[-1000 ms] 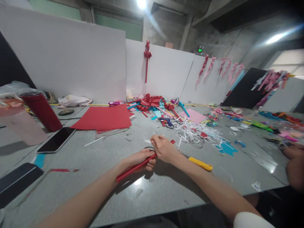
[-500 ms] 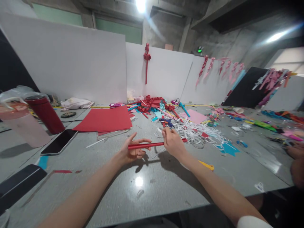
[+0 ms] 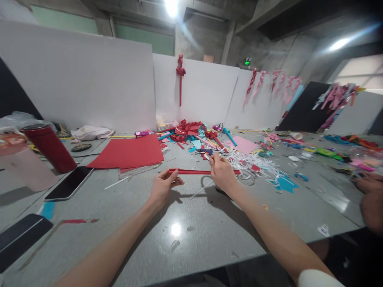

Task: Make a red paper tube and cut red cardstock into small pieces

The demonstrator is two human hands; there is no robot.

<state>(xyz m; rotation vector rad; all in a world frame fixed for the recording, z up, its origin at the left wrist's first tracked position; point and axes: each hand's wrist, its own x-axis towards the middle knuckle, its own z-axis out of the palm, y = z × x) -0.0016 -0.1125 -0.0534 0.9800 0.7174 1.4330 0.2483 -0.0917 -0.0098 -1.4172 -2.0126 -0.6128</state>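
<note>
A thin red paper tube (image 3: 194,172) is held level above the grey table, stretched between my two hands. My left hand (image 3: 162,186) pinches its left end between thumb and fingertips. Around the right part of the tube my right hand (image 3: 223,173) is closed, and a short red end sticks out past it. Just behind my right hand lie white paper strips (image 3: 254,159) in a tangled heap. Red paper sheets (image 3: 128,151) lie stacked beyond my left hand.
A red flask (image 3: 49,147), a pink cup (image 3: 26,167) and a phone (image 3: 70,183) stand or lie at left. Red paper braids (image 3: 191,129) lie at the back, and one red braid (image 3: 180,75) hangs on the white board. Another person's hand (image 3: 369,183) is at far right.
My left hand has gone from spread fingers under the tube to pinching its left end. The tube has risen slightly and is more level. The view has shifted a little.
</note>
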